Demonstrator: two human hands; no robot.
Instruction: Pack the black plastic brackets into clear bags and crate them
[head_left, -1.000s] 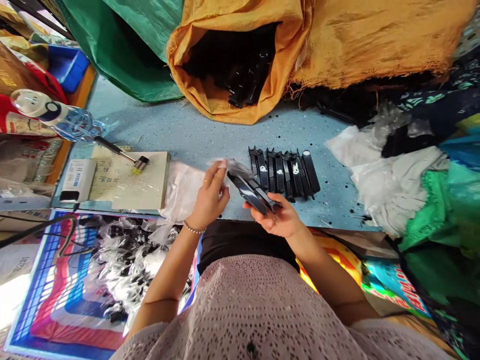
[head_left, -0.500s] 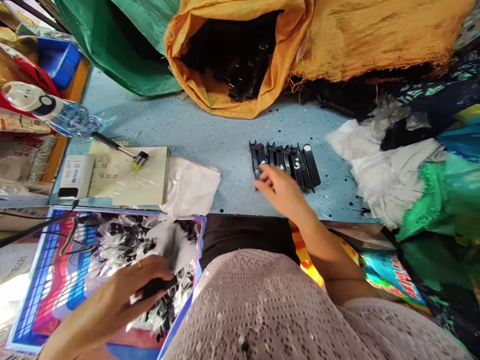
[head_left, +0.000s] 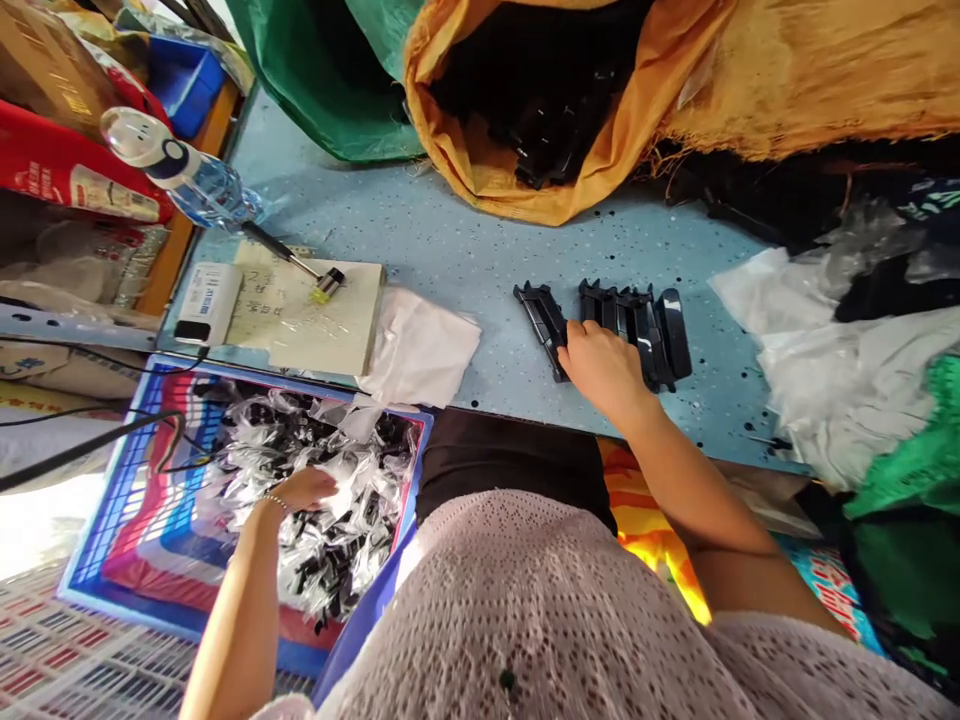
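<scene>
My right hand (head_left: 606,372) is over the blue table, its fingers closed on the lower end of a slim black plastic part (head_left: 540,322). That part lies slanted, a small gap away from a row of similar black parts (head_left: 626,310), which is partly hidden by the hand. My left hand (head_left: 306,489) is down in a blue plastic basket (head_left: 431,440), fingers together at a clear plastic bag (head_left: 346,488). Many small bags with black pieces inside fill the basket around it.
White bags (head_left: 427,345) lie beside a pad (head_left: 360,310) with a black-handled tool (head_left: 289,252) on it. A white box (head_left: 208,303) and a water bottle (head_left: 199,180) stand left. An orange sack (head_left: 517,205) with black parts sits behind; crumpled plastic (head_left: 847,370) lies right.
My left hand has lowered the bagged black piece into the basket. My right hand has closed on one black part, which now lies apart from the row. The view has shifted.
</scene>
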